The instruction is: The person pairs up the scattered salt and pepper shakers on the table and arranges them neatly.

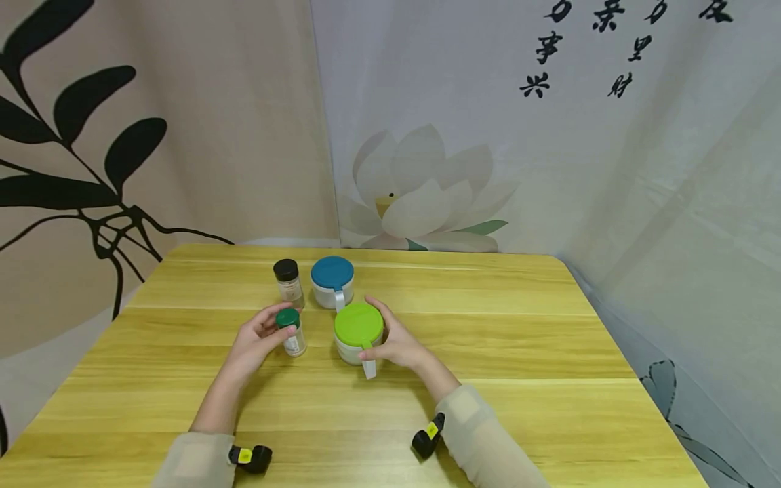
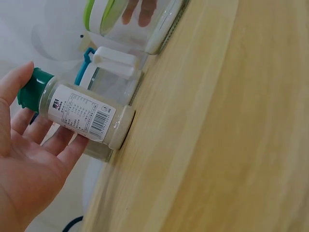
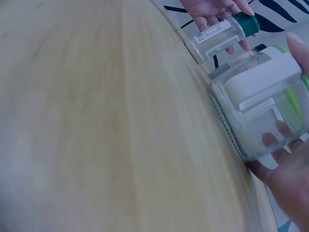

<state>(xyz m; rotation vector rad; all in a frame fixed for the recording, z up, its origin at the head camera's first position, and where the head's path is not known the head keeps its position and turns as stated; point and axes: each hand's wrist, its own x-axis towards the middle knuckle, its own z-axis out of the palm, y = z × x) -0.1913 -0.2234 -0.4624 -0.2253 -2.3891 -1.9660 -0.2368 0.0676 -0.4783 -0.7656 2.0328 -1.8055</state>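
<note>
My left hand (image 1: pixel 251 344) holds a small spice bottle (image 1: pixel 295 344) with a dark green cap, thumb on one side and fingers on the other. In the left wrist view this spice bottle (image 2: pixel 82 112) is clear, with a white barcode label, and stands upright on the table. My right hand (image 1: pixel 399 344) grips a clear seasoning jar (image 1: pixel 358 325) with a lime green lid and a white handle. The right wrist view shows the thumb near the lid and fingers behind the glass of the seasoning jar (image 3: pixel 231 128), which stands at the table surface.
Behind the held things stand a black-capped spice bottle (image 1: pixel 290 288) and a blue-lidded seasoning jar (image 1: pixel 332 274) with a white handle. All stand on a wood-grain table (image 1: pixel 500 393). A printed curtain (image 1: pixel 439 88) hangs beyond its far edge.
</note>
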